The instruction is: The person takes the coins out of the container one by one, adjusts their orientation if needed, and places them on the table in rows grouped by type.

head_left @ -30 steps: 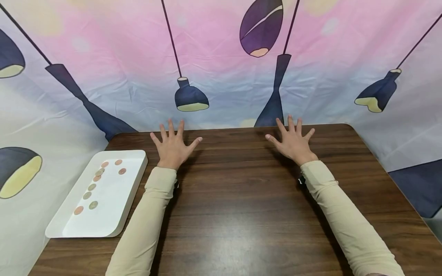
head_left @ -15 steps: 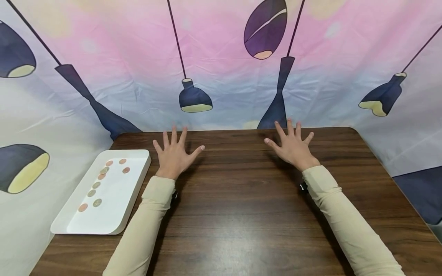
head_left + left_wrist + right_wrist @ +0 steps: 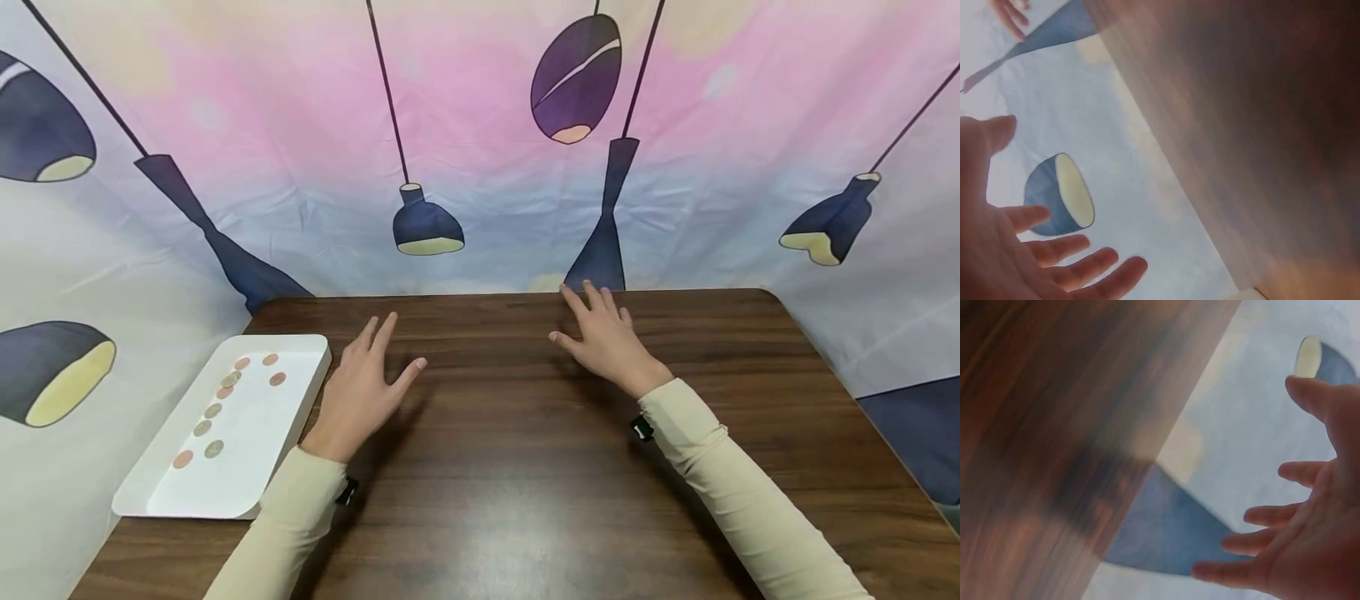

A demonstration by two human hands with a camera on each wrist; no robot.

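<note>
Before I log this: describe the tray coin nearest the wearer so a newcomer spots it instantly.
On the brown table, find the white tray, just left of the left hand. Go to the tray's end nearest the wearer. The reddish coin there is closest to that end, set apart by colour from its nearest neighbours, two yellowish coins.
</note>
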